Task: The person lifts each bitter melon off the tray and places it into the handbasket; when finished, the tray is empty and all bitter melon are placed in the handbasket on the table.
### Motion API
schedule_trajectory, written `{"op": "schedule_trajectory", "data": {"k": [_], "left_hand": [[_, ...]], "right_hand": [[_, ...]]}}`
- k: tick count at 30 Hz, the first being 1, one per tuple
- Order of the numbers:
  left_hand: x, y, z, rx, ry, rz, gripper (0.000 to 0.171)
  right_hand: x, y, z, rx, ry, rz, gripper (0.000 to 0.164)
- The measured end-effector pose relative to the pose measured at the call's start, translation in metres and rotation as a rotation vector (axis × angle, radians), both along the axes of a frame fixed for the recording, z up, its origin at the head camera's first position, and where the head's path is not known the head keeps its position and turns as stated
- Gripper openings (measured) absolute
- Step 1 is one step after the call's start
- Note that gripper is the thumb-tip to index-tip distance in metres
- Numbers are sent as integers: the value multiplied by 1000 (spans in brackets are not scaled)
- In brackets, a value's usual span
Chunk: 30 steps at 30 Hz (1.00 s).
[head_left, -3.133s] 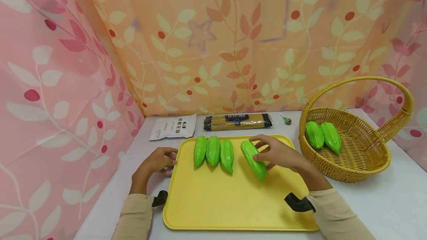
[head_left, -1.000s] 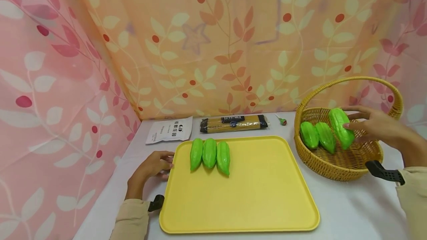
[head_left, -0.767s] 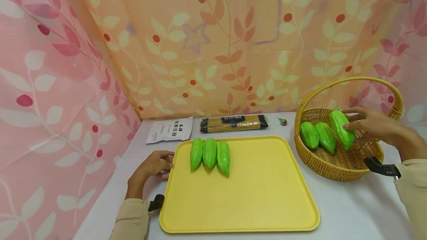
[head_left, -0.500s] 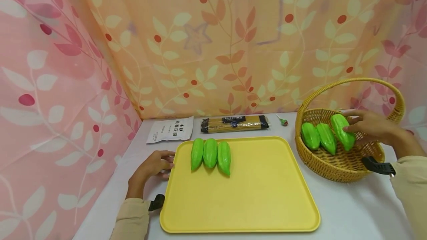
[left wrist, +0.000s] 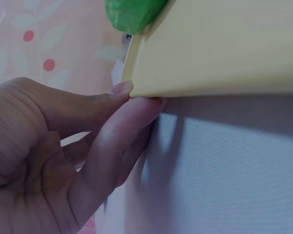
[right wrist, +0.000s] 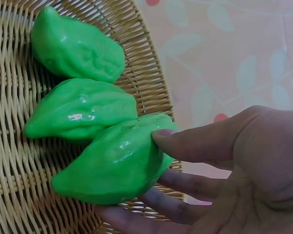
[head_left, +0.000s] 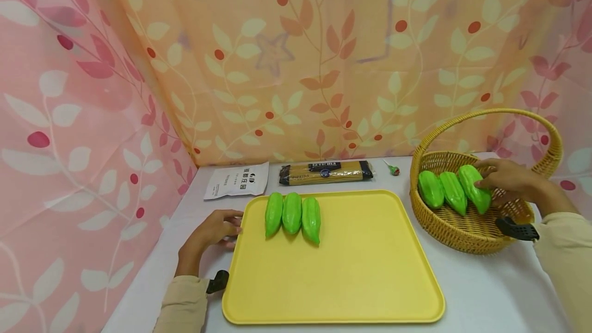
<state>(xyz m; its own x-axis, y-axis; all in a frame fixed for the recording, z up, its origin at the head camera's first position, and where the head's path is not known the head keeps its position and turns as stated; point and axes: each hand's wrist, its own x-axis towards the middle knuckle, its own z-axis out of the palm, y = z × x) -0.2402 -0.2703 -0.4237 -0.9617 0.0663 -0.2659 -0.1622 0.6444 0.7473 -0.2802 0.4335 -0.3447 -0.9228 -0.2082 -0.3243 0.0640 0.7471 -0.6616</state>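
In the head view my right hand (head_left: 511, 181) is inside the wicker basket (head_left: 467, 243), holding a glossy green bitter gourd (head_left: 475, 189). The right wrist view shows the thumb on top of this gourd (right wrist: 119, 161) and the fingers along its lower side. Two more gourds (head_left: 430, 189) lie beside it in the basket, the middle one touching it. My left hand (head_left: 215, 230) pinches the left rim of the yellow tray (head_left: 342, 281) between thumb and index finger, plain in the left wrist view. Three bitter gourds (head_left: 292, 213) lie side by side at the tray's upper left.
Behind the tray lie a white packet (head_left: 237, 181), a pack of dry noodles (head_left: 325, 172) and a small wrapped lollipop (head_left: 394, 170). The basket's tall handle (head_left: 490, 111) arches over its opening. Patterned cloth (head_left: 324, 66) hangs at the back and sides.
My right hand has carried the gourd from the tray across to the basket and lowered it beside the two there. The left hand has stayed at the tray's rim.
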Motion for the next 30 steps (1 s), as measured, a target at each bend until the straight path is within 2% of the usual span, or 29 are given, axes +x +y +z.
{"op": "schedule_trajectory", "data": {"k": [14,24,30], "left_hand": [[3,0,2,9,7,3,51],[3,0,3,16,36,-41,51],[2,-1,2,10,22,-36,53]], "right_hand": [[7,2,-1,-18,26,41,74],[22,-4,3,57,159,19,71],[36,-20,5,-5,234,-28,70]]}}
